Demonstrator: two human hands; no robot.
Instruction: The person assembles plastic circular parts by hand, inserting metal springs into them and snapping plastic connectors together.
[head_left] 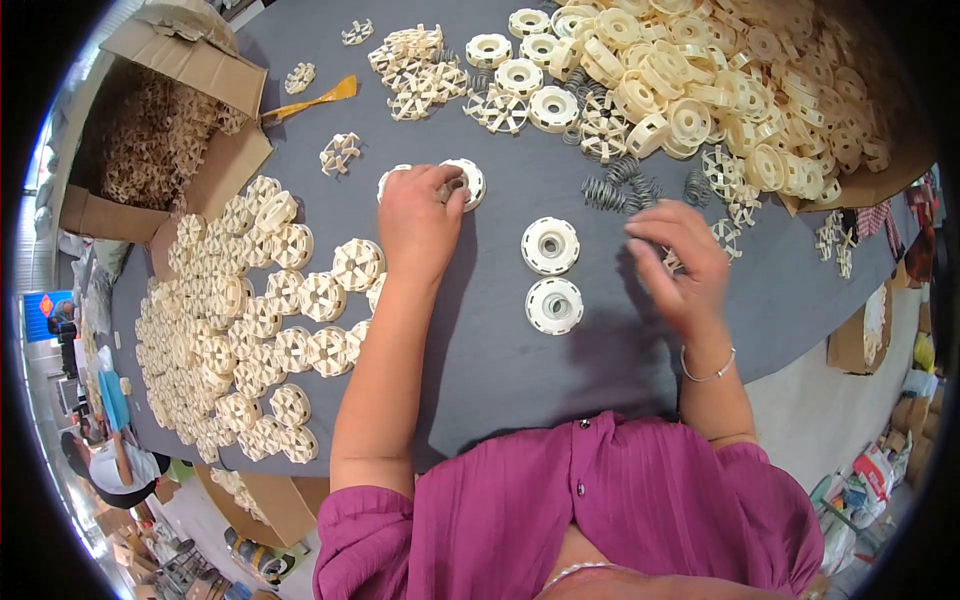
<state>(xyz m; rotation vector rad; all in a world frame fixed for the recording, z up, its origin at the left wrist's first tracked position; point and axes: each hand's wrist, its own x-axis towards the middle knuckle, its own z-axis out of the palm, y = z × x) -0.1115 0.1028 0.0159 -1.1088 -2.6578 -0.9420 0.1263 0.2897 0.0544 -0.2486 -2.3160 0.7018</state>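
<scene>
Left hand (418,222) was clenched on a cream disc (468,183); right hand (680,262) hovered released, springs (615,185) lay just beyond toward the worktop's far edge.

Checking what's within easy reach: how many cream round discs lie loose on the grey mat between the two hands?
2: one disc farther from the person, another just nearer, both between the left hand and right hand.

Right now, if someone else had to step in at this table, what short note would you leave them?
Left hand presses on a cream plastic disc mid-table, holding something small. Right hand reaches toward the loose metal springs; whether it holds one is unclear. Two bare discs lie between the hands. Spoked, assembled-looking wheels crowd the left side; a big heap of loose discs sits upper right, so plenty seems left.
</scene>
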